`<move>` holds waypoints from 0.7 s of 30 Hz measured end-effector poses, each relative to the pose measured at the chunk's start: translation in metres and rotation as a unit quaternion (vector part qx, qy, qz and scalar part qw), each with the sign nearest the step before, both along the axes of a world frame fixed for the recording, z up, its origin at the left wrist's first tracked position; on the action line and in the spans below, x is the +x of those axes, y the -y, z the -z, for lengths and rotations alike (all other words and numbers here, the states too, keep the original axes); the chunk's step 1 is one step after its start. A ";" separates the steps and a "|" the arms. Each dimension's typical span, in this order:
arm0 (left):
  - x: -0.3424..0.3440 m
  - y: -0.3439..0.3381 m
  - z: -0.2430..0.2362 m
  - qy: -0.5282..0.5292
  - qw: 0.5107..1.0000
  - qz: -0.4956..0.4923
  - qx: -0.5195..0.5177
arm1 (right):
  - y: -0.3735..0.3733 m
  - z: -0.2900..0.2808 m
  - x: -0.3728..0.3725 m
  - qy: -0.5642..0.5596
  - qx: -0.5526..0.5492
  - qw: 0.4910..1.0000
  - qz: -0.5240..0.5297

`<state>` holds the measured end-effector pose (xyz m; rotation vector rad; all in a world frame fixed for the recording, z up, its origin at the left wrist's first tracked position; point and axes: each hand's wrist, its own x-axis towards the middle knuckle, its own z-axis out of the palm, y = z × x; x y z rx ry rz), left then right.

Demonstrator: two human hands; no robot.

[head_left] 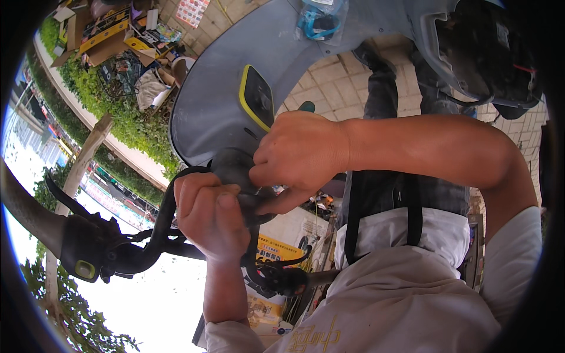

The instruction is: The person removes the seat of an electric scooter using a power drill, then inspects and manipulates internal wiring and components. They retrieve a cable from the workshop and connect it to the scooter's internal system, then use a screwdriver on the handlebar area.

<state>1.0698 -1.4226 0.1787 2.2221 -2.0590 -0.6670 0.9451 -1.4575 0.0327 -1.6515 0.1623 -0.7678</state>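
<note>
The grey front panel of a scooter (pixel 218 76) fills the upper middle, with a yellow-rimmed dark oval (pixel 257 94) set into it. My left hand (pixel 212 212) is closed in a fist against the black curved handlebar (pixel 168 217), thumb bent over its fingers; what lies inside is hidden. Just right of it, my right hand (pixel 300 153) is curled tight at the dark steering stem (pixel 232 165). A rounded green end (pixel 306 106) juts out beyond the back of this hand, seemingly a tool's handle; the rest is covered by the hand.
A grip and brake lever (pixel 65 194) reach out left. A clear bag with blue contents (pixel 321 23) lies on the scooter's top. Opened cartons (pixel 106 29) and loose parts lie by a hedge (pixel 129 123). Someone's dark-trousered legs (pixel 382 88) stand on the paving. Yellow-printed boxes (pixel 276 250) are below.
</note>
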 end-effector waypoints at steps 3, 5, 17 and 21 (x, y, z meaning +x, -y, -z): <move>0.000 0.000 -0.001 0.001 1.000 0.001 0.000 | -0.002 0.005 0.002 0.034 0.005 0.999 0.018; 0.000 0.000 0.000 -0.001 1.000 0.000 -0.001 | -0.003 0.005 0.003 0.046 0.010 0.999 0.026; 0.000 0.000 0.000 0.007 1.000 0.007 0.011 | 0.007 -0.009 -0.017 -0.076 -0.043 0.995 -0.045; 0.001 -0.001 -0.001 0.008 1.000 0.004 0.009 | 0.005 -0.007 -0.015 -0.066 -0.016 0.996 -0.050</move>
